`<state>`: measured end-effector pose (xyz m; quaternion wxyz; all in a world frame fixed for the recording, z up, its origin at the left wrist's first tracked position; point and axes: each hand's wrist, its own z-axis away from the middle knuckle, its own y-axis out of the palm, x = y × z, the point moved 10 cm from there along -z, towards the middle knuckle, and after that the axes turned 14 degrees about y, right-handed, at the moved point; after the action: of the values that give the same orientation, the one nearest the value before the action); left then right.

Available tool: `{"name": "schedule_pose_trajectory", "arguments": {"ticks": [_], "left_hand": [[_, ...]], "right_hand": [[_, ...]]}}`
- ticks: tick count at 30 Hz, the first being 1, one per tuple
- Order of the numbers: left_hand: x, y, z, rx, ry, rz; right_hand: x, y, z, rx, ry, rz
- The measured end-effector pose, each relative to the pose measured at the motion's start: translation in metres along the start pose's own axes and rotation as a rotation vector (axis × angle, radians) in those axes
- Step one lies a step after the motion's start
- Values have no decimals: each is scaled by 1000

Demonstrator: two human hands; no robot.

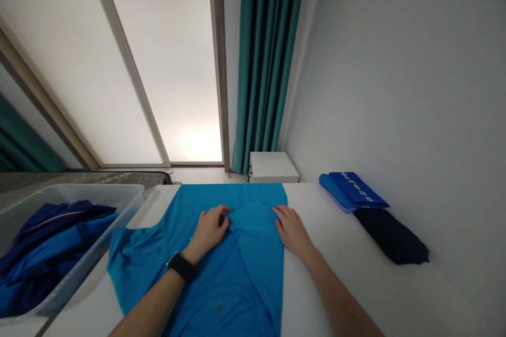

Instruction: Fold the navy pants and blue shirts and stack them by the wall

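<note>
A bright blue T-shirt lies spread on the white table in front of me, its right side folded inward over the body. The left sleeve still lies outward. My left hand, with a dark watch on the wrist, has its fingers curled on the cloth at the inner edge of the folded part, closed on a bit of the fabric. My right hand rests at the shirt's right folded edge, fingers stretched out and touching the cloth.
On the left stands a clear plastic bin with rumpled dark and blue clothes. To the right, folded blue garments and a folded black garment lie near the wall. Beyond the table are a white cabinet and a green curtain.
</note>
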<state>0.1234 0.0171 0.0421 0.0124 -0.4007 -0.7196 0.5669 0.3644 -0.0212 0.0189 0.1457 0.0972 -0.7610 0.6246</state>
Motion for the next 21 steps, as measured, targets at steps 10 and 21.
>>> {"name": "schedule_pose_trajectory", "arguments": {"ticks": [10,21], "left_hand": [[3,5,1,5,32,53],[-2,1,1,-13,75,53]], "right_hand": [[18,-11,-29,-10,38,76],[49,13,-69,40,73,77]]}}
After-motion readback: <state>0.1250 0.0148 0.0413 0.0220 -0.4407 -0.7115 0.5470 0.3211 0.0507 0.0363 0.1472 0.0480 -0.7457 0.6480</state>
